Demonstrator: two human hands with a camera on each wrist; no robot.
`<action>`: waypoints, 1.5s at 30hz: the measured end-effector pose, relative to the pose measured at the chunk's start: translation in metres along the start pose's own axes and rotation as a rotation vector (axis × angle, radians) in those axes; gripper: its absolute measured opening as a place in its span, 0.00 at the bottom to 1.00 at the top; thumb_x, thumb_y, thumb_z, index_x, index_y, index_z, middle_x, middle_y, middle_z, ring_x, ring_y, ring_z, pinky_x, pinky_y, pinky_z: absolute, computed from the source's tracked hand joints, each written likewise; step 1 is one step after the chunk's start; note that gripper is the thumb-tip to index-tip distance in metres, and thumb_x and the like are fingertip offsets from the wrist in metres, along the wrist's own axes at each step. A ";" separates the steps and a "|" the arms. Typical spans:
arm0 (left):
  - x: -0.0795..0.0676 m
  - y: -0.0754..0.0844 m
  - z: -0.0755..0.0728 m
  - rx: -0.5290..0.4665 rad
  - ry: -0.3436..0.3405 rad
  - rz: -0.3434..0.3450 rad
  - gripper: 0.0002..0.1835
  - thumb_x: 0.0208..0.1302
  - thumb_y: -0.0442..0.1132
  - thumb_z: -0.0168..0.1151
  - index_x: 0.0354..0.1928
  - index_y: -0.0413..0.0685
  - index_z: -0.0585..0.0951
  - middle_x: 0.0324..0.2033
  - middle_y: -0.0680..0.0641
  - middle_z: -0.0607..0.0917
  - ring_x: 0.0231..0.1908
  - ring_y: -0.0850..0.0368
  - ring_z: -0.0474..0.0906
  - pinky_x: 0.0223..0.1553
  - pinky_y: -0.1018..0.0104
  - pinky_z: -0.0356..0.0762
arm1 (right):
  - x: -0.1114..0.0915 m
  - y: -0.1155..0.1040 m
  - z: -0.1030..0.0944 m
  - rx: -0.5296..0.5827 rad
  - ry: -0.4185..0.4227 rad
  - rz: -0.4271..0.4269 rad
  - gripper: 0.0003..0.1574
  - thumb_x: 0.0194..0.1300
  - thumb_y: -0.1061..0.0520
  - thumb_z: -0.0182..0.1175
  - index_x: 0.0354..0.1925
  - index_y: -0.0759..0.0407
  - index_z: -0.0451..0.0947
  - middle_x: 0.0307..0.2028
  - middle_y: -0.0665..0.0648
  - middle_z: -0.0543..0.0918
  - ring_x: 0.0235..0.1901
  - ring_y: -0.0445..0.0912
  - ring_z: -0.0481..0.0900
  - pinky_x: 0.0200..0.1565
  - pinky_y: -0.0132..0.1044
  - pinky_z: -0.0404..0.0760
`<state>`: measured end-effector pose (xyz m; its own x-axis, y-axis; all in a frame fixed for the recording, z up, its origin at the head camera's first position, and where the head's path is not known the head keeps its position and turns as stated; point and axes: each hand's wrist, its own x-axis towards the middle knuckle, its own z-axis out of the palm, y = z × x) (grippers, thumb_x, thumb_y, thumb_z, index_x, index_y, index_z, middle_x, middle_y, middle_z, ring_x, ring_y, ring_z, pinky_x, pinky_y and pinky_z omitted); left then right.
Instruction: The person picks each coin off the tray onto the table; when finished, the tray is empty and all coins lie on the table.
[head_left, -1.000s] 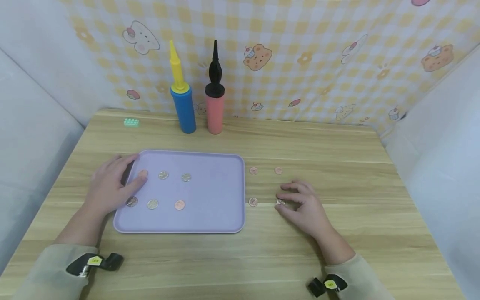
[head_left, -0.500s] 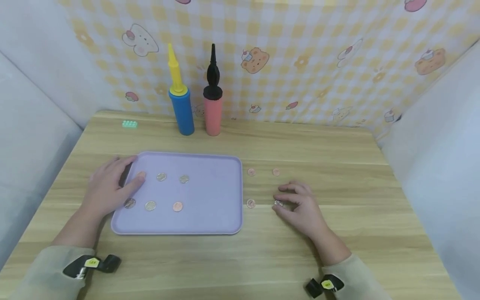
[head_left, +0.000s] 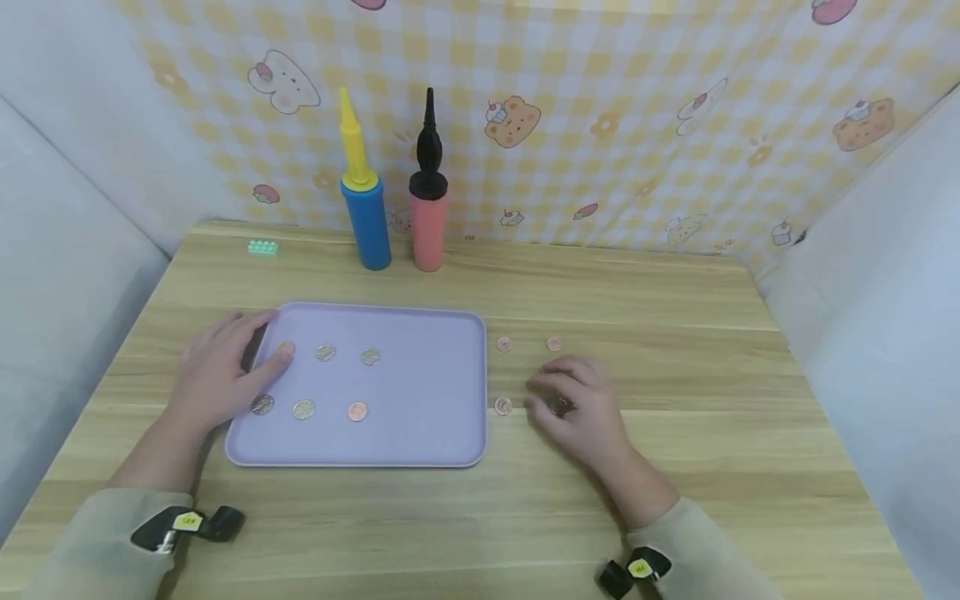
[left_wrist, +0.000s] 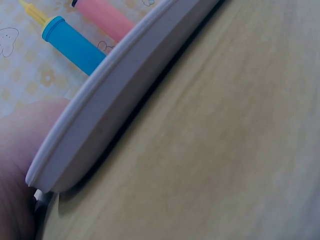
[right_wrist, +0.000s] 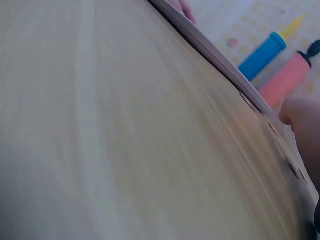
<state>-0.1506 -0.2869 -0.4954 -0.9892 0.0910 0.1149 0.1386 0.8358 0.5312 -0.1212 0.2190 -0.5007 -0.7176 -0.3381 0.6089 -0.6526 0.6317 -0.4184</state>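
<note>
My left hand [head_left: 213, 379] rests at the left end of a lilac tray [head_left: 431, 400], fingers by its far-left corner and thumb over the rim next to a copper coin [head_left: 286, 347]. Several silver and copper coins lie in two rows on the tray, one a dark silver coin [head_left: 262, 405] near my palm. Right of the tray, my right hand [head_left: 592, 408] hovers low with loosely bent fingers. A dark, shiny coin [head_left: 560, 406] shows in the gap between thumb and forefinger. Left of my fingertips lies another coin [head_left: 503, 406]. Two small copper coins, one nearer the tray [head_left: 504, 343], lie farther back.
Behind the tray stand a blue hand pump [head_left: 369, 225] with a yellow nozzle and a pink hand pump [head_left: 428, 233] with a black nozzle. A mint toy brick [head_left: 262, 247] lies at the back left. A checked cloth [head_left: 600, 167] hangs behind the table.
My right hand has moved left, its fingertips passing beyond the dark coin, which keeps its place on the table. My left hand and the tray have not moved.
</note>
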 end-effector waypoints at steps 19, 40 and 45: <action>0.002 -0.001 0.000 0.006 0.005 0.010 0.39 0.75 0.57 0.62 0.79 0.44 0.67 0.74 0.26 0.68 0.76 0.19 0.53 0.68 0.14 0.39 | 0.050 -0.088 0.077 -0.038 -0.028 -0.284 0.07 0.60 0.53 0.71 0.37 0.51 0.91 0.47 0.54 0.89 0.53 0.54 0.84 0.58 0.48 0.81; 0.001 -0.004 0.001 0.002 0.007 0.002 0.40 0.75 0.58 0.63 0.80 0.45 0.67 0.75 0.26 0.68 0.77 0.21 0.51 0.69 0.15 0.39 | 0.077 -0.133 0.128 -0.152 -0.209 -0.323 0.09 0.65 0.49 0.67 0.40 0.44 0.93 0.49 0.49 0.89 0.54 0.44 0.82 0.54 0.38 0.81; 0.001 -0.005 0.002 0.008 0.009 0.003 0.40 0.75 0.58 0.63 0.80 0.45 0.67 0.75 0.27 0.68 0.77 0.21 0.52 0.69 0.15 0.39 | 0.074 -0.130 0.130 -0.130 -0.316 -0.265 0.15 0.65 0.46 0.69 0.48 0.43 0.92 0.54 0.51 0.87 0.58 0.46 0.81 0.55 0.40 0.81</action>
<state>-0.1523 -0.2895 -0.4994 -0.9883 0.0889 0.1238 0.1412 0.8398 0.5242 -0.1210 0.0209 -0.4892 -0.5818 -0.6847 0.4391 -0.8028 0.5700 -0.1749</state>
